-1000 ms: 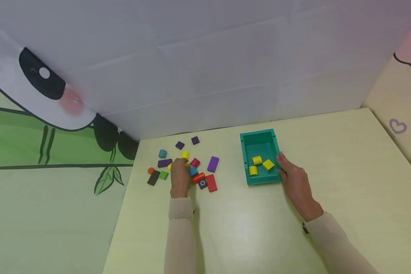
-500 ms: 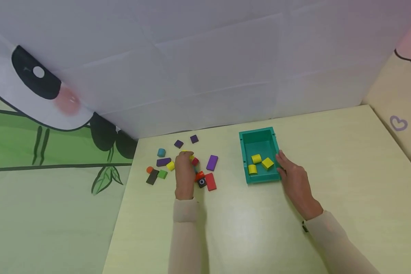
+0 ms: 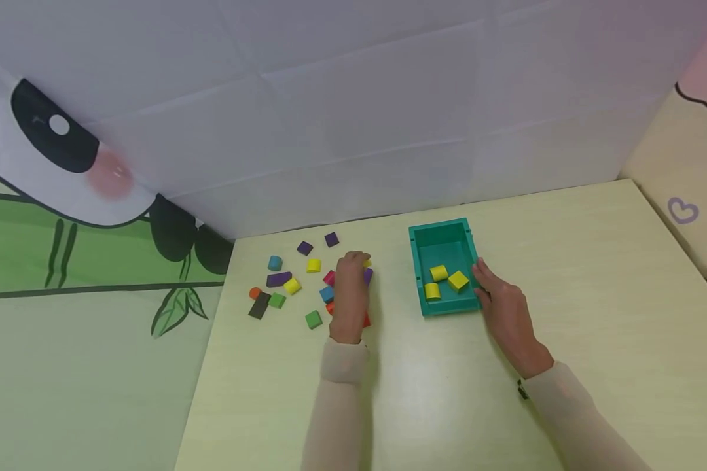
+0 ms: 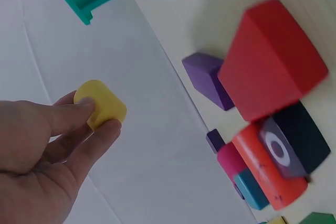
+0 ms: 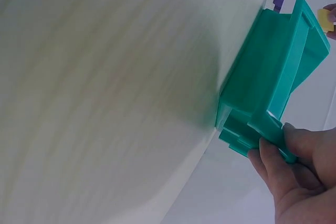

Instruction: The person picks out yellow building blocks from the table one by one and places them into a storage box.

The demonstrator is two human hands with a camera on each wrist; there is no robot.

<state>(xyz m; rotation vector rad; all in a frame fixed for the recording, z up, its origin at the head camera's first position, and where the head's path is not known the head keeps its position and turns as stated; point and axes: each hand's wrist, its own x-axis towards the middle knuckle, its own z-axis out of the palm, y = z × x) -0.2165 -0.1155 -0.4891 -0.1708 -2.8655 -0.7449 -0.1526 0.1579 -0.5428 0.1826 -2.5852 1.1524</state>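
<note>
My left hand (image 3: 349, 297) is raised over the right side of a group of loose toy blocks. Between thumb and fingertips it pinches a yellow cylinder block (image 4: 102, 103), plain to see in the left wrist view. With my right hand (image 3: 509, 320) I grip the right side of a teal plastic box (image 3: 415, 265), the thumb at its rim and fingers against its outside, as the right wrist view shows. Inside the box lie three yellow blocks, among them a yellow cube (image 3: 457, 281). Some blocks are hidden beneath my left hand and forearm.
Yellow blocks (image 3: 313, 265), a green cube (image 3: 313, 319), a black block (image 3: 259, 305) and dark purple pieces lie left of my left hand. A red block (image 4: 273, 61) and a purple block (image 4: 207, 77) are beneath it. A printed cloth stands behind the table.
My left hand has moved right, away from the middle of the blocks, carrying the yellow cylinder block. This uncovers a green cube and another yellow block. My right hand stays on the box.
</note>
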